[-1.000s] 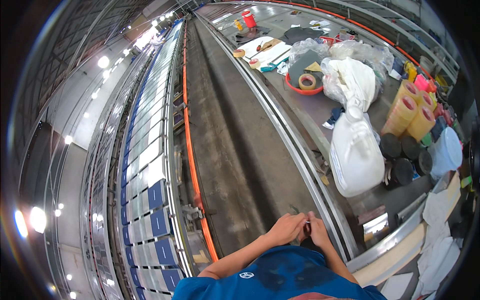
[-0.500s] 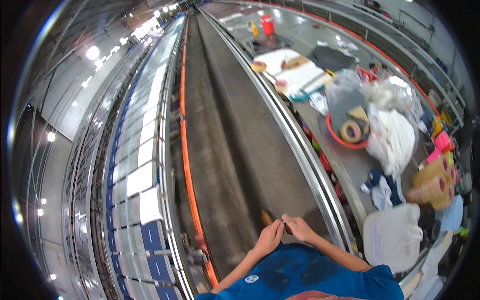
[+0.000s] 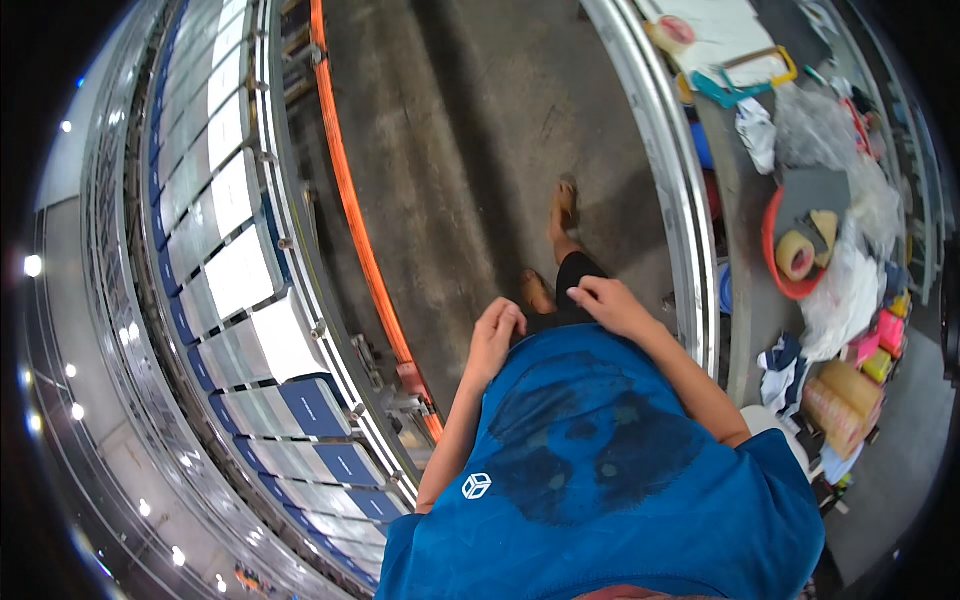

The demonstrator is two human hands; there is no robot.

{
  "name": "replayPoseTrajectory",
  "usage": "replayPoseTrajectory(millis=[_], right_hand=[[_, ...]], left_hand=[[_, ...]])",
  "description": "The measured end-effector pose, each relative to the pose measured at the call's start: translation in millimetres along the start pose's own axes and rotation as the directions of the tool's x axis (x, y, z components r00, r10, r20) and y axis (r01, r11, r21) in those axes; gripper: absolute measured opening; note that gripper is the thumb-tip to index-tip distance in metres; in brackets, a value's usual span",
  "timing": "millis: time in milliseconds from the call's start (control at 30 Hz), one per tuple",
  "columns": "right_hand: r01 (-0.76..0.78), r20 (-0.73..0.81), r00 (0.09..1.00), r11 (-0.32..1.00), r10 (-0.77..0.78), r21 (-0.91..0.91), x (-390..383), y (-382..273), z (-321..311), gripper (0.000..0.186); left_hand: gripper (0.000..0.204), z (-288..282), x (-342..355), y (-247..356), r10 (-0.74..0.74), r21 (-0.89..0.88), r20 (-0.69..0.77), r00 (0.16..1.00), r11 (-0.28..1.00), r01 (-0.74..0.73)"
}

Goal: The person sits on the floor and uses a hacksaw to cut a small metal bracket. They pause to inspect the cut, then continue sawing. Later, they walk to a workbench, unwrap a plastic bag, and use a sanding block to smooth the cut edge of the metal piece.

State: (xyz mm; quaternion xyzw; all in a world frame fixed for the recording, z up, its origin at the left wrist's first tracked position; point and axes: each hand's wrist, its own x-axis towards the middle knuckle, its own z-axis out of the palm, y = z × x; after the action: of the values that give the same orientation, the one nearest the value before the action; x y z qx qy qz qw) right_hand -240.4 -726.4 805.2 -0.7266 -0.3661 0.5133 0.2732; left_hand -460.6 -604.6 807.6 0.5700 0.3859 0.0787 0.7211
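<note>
My left hand (image 3: 494,335) is held in front of my waist, its fingers curled in. Across a small gap, my right hand (image 3: 612,305) is closed too, with its thumb pointing toward the left hand. No object shows in either one; the insides of both are hidden from view. Just below them is the front of my blue shirt (image 3: 590,440), which has a large dark patch. My feet (image 3: 565,205) stand beyond the hands on the grey floor (image 3: 440,130).
At left runs a long row of flat pallets, some carrying white sheets (image 3: 238,270) and some navy pieces (image 3: 315,405), with an orange rail (image 3: 350,200) alongside. A metal rail (image 3: 655,130) edges the right-hand table, which bears a red basin (image 3: 775,270), tape roll (image 3: 797,255), teal-handled saw (image 3: 722,90) and plastic bags.
My hands have parted from touching each other and now stand apart. The view has tilted down, bringing more of my shirt and feet into sight.
</note>
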Motion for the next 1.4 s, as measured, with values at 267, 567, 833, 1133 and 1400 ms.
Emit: replayPoseTrajectory(millis=[267,567,833,1133,1400], right_hand=[[-0.343,-0.010,0.934,0.892,0.357,-0.294,186,190,-69,0.033],[-0.407,0.183,0.908,0.898,0.377,0.165,310,83,-12,0.034],[-0.629,0.547,0.757,0.170,0.358,0.759,350,-4,145,0.046],[-0.650,0.318,0.648,0.285,0.692,0.704,500,198,213,0.036],[-0.800,0.241,0.596,0.539,0.766,0.264,494,154,147,0.018]], left_hand=[[0.020,-99,-8,-167,-0.545,-0.205,-0.604,0.582,0.811,0.547],[0.011,-143,110,-63,-0.319,-0.196,-0.649,0.690,0.947,0.254],[0.020,-164,248,-109,0.035,0.613,-0.308,0.951,0.772,0.170],[0.017,-239,385,-364,-0.137,0.151,-0.584,0.800,0.950,0.273],[0.042,-521,348,-711,-0.382,-0.428,-0.900,-0.209,0.691,0.582]])
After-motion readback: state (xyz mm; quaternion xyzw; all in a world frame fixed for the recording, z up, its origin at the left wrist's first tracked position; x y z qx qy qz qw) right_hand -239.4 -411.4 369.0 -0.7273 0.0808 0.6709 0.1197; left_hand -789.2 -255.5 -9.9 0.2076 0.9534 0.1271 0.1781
